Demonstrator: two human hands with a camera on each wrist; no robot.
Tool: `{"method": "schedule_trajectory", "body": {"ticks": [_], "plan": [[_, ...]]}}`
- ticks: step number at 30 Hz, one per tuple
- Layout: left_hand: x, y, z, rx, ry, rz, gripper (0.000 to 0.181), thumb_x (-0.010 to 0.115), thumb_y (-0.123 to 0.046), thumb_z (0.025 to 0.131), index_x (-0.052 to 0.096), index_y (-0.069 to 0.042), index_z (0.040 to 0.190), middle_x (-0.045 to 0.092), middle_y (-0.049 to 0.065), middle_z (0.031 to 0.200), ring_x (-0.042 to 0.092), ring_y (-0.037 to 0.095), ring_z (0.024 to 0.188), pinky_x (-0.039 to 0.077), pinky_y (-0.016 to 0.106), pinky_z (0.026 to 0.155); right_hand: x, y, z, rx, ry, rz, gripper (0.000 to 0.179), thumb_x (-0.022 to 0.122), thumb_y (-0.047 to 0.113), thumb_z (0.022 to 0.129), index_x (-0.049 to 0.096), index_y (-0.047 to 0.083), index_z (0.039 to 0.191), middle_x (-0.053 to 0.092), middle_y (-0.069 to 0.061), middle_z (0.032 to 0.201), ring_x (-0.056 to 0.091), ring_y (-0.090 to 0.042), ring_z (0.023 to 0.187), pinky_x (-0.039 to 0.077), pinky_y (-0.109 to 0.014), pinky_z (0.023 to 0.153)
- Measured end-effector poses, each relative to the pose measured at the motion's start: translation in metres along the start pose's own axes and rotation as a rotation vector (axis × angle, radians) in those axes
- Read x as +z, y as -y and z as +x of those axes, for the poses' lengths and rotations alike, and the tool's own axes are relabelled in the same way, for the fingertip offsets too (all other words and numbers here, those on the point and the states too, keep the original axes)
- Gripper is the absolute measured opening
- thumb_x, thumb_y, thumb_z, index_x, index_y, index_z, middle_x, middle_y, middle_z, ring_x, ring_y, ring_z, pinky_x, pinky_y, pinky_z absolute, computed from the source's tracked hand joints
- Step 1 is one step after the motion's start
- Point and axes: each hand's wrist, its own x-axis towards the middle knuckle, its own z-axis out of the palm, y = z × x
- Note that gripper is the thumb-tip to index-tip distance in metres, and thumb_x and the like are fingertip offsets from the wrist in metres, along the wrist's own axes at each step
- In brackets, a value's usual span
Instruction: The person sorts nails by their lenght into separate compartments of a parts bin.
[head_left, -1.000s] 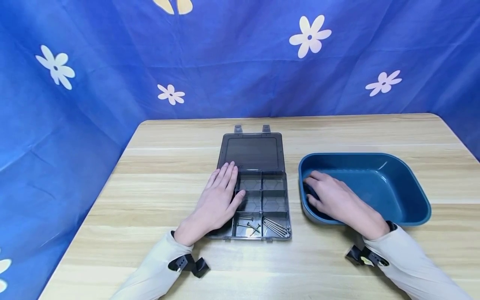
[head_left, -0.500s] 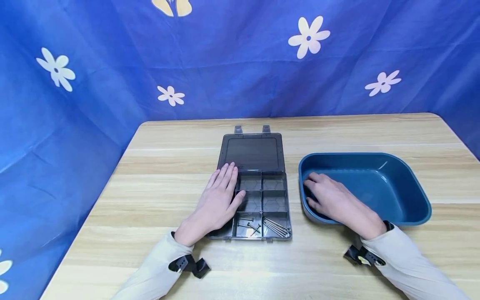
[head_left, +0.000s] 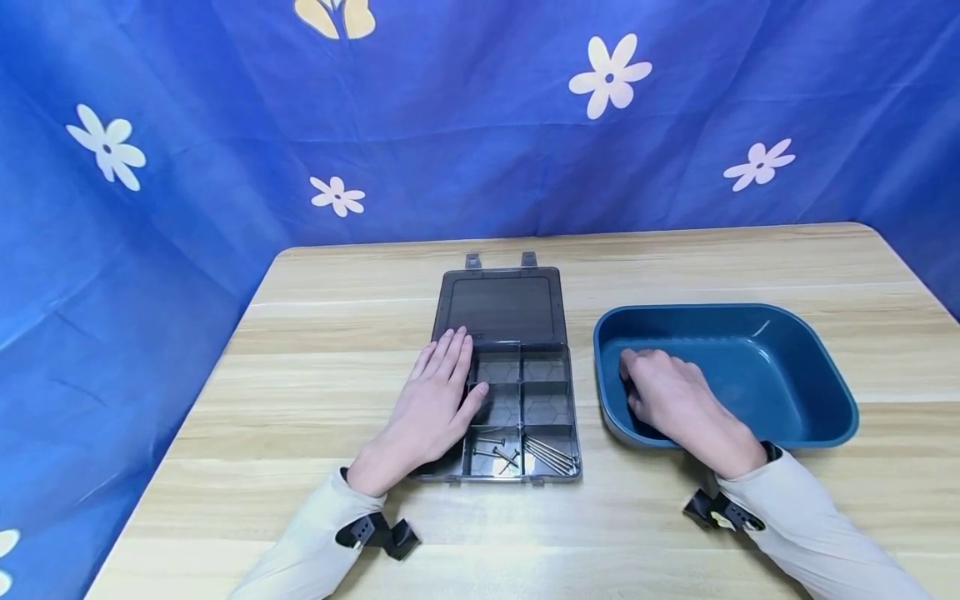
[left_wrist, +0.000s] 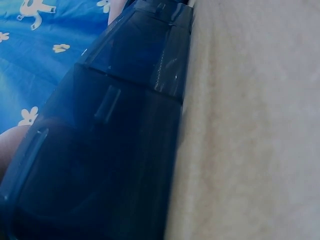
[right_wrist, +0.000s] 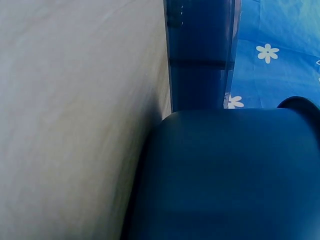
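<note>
In the head view my left hand [head_left: 423, 417] lies with straight fingers over the left side of a dark see-through compartment box [head_left: 498, 404]. The box's lid [head_left: 501, 304] is folded back flat behind it. Short screws [head_left: 498, 454] lie in the front middle compartment, and several long nail-like pieces [head_left: 551, 456] in the front right one. My right hand [head_left: 675, 400] is down inside a blue plastic basin [head_left: 802, 383] at its left end, fingers curled under. I cannot tell whether the fingers hold anything, as the back of the hand hides them.
The box and basin stand side by side on a wooden table [head_left: 300, 375] with a narrow gap between them. A blue flowered cloth [head_left: 480, 125] hangs behind. In the right wrist view the basin's outer wall [right_wrist: 225, 175] blocks the hand.
My right hand has drawn slightly away from the basin's left wall, and its spread fingers have curled in. The left hand has stayed on the box.
</note>
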Motion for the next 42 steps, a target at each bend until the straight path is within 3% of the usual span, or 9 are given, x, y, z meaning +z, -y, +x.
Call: {"method": "schedule_trajectory", "body": {"ticks": [4,7,13,21,28,42], "plan": [[0.001,0.000,-0.001,-0.004,0.001,-0.006,0.065,0.037,-0.038,0.102,0.028,0.007,0.147,0.024,0.021,0.156,0.019,0.034,0.146,0.013,0.047,0.120,-0.003,-0.002,0.000,0.090,0.072,-0.005,0.016,0.067,0.005,0.078,0.054,0.005,0.086,0.053,-0.006,0.073,0.053,-0.023,0.064,0.046,-0.044,0.051],[0.000,0.000,-0.002,-0.010,0.003,-0.012,0.064,0.037,-0.037,0.102,0.028,0.007,0.148,0.023,0.020,0.157,0.019,0.033,0.146,0.012,0.046,0.120,-0.004,-0.004,0.001,0.113,0.094,-0.020,0.015,0.068,0.009,0.080,0.054,0.005,0.085,0.054,-0.006,0.074,0.054,-0.025,0.067,0.047,-0.047,0.054],[0.001,0.001,-0.003,-0.009,-0.003,-0.003,0.065,0.036,-0.038,0.102,0.027,0.007,0.148,0.023,0.021,0.157,0.019,0.033,0.146,0.012,0.046,0.120,-0.003,-0.003,0.003,0.066,0.077,-0.048,0.013,0.068,0.011,0.084,0.056,0.006,0.082,0.055,-0.007,0.077,0.054,-0.025,0.069,0.049,-0.047,0.057],[0.001,0.001,-0.004,-0.012,-0.006,-0.015,0.064,0.036,-0.038,0.102,0.027,0.007,0.148,0.023,0.020,0.157,0.018,0.033,0.147,0.013,0.046,0.120,-0.001,-0.007,0.000,-0.027,0.055,-0.003,0.014,0.067,0.005,0.081,0.054,0.008,0.076,0.048,-0.003,0.068,0.046,-0.019,0.058,0.041,-0.033,0.049],[0.001,0.000,-0.003,-0.004,-0.021,-0.004,0.064,0.037,-0.038,0.102,0.029,0.007,0.147,0.026,0.021,0.156,0.021,0.034,0.146,0.014,0.047,0.120,-0.004,-0.014,-0.004,0.005,0.108,0.031,0.012,0.065,0.009,0.079,0.054,0.008,0.075,0.043,-0.002,0.059,0.043,-0.017,0.051,0.033,-0.026,0.045],[0.001,-0.001,-0.001,-0.001,-0.007,0.006,0.065,0.037,-0.038,0.102,0.027,0.007,0.148,0.024,0.021,0.156,0.020,0.034,0.146,0.013,0.046,0.120,-0.014,-0.021,-0.010,0.024,0.010,0.074,0.013,0.066,0.011,0.080,0.055,0.009,0.074,0.048,0.000,0.063,0.044,-0.015,0.053,0.034,-0.026,0.047]]}}
